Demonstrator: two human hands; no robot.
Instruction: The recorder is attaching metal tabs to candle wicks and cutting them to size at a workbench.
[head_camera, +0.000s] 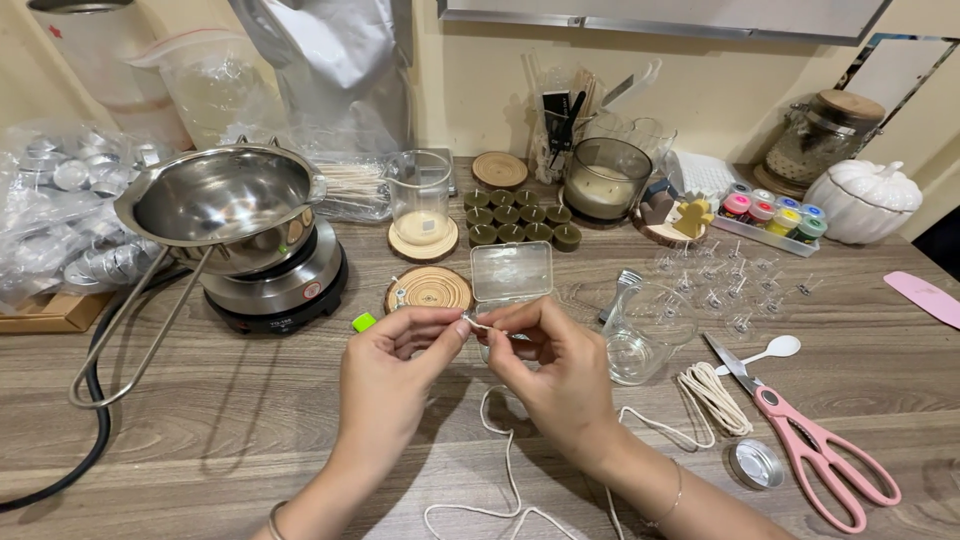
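Two hands meet at mid-worktop, fingertips nearly touching. Left hand (395, 355) has thumb and forefinger pinched shut on a small metal wick tab (470, 321). Right hand (550, 365) has its fingers closed on the white cotton wick (505, 455) right beside that tab; whether the wick end is already inside the tab can't be made out, too small. Slack wick drops from the right hand, loops across the wooden worktop (200, 440) toward the near edge and runs right to a small coil (712, 395).

Just behind the hands: clear plastic box (511, 272) with lid up, round wooden coaster (429, 289) to its left, small green item (363, 322) beside that. Right of the hands, a clear glass pouring jug (645, 335), then a white spoon (770, 350), pink-handled scissors (815, 445) and an empty tealight cup (756, 463) near the coil.

Far left: steel melting pot (220, 205) on a small electric hotplate (275, 285), its long handle pointing to the near edge. Back row: glass beaker (421, 197) on a coaster, dark green tealights (520, 220) in two rows, glass jar candle (606, 178), row of small dye pots (772, 212), white pumpkin-shaped jar (863, 203).
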